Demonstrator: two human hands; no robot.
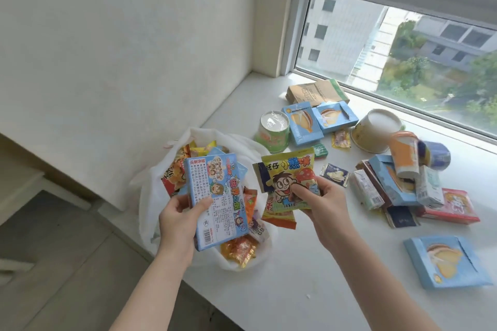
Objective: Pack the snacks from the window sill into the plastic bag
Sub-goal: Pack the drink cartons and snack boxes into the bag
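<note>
A white plastic bag (150,196) stands open at the left end of the white window sill (309,263), with several snack packets inside. My left hand (178,219) grips a light blue snack box (217,196) upright over the bag's mouth. My right hand (322,201) pinches a yellow cartoon snack packet (289,172) together with other small packets, just right of the bag. Many more snacks lie spread over the sill to the right.
On the sill lie a green cup (273,131), blue pastry boxes (302,123), brown pouches (314,91), a tipped paper bowl (376,129), cups, cartons, a red box (454,207) and a near blue box (449,260). The window (403,56) is behind; floor lies left.
</note>
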